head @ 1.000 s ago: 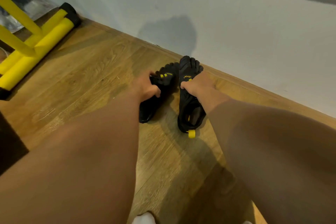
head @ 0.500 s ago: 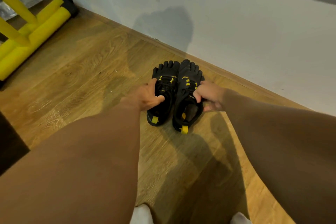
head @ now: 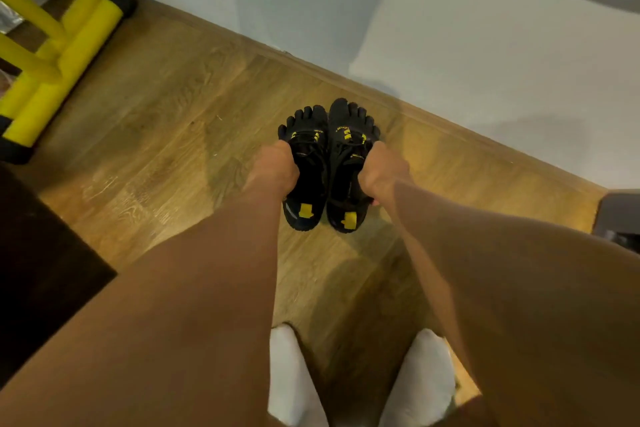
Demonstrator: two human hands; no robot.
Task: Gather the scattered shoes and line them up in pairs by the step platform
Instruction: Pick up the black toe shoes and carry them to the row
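Note:
Two black toe shoes with yellow tabs stand side by side on the wooden floor, toes toward the wall. My left hand (head: 275, 168) grips the outer side of the left shoe (head: 308, 177). The right shoe (head: 346, 163) is held at its outer side by my right hand (head: 381, 173), fingers curled round its edge. The shoes touch each other along their inner sides. My forearms hide part of each shoe's outer edge.
A yellow padded frame with black ends (head: 65, 55) lies at the far left by the wall. A dark object (head: 41, 270) sits at the left edge and a grey object (head: 620, 215) at the right edge. My white-socked feet (head: 360, 381) stand below the shoes.
The shoes were tilted and apart a second ago; now both lie flat, side by side. The camera has tipped downward, bringing my feet into view.

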